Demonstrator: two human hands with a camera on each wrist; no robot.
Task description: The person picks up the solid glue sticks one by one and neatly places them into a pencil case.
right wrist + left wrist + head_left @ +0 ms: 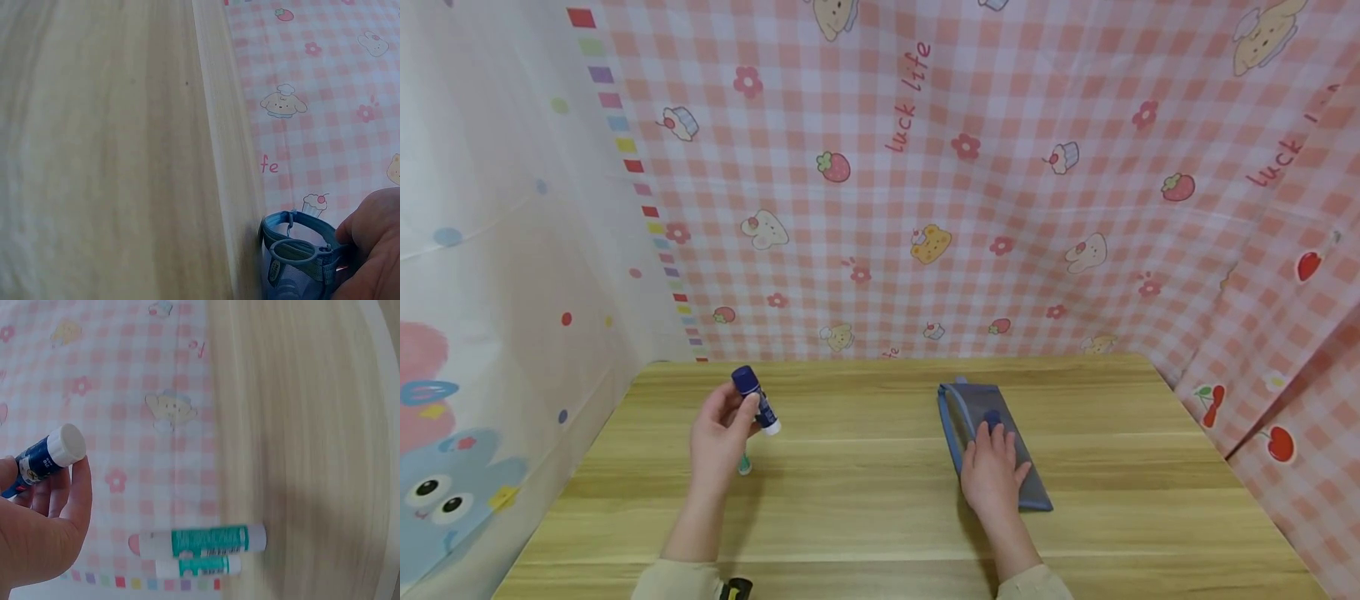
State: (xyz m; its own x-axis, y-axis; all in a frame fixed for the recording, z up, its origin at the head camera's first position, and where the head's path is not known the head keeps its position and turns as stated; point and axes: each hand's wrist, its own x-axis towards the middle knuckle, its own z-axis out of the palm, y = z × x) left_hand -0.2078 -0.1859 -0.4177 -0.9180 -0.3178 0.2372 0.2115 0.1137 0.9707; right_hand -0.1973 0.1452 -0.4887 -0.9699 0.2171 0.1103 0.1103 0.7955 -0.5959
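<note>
My left hand (721,429) holds a dark blue glue stick (765,412) with a white end, above the left part of the table. The left wrist view shows the white end of this stick beside my fingertips. Two green-and-white glue sticks (212,542) stand close together near that hand; in the head view they are mostly hidden behind it. On the right, a blue mesh zipper pouch (1026,467) lies with its zipper side parted. My right hand (992,475) rests on it, fingers extended. A dark blue spot shows at the fingertips. The right wrist view shows the pouch's gaping mouth.
The wood-grain table (850,500) runs back to a pink checked cloth (880,208). A white printed cloth (512,250) hangs at the left side. Below the left sleeve, a black-and-yellow object (737,589) is partly in view.
</note>
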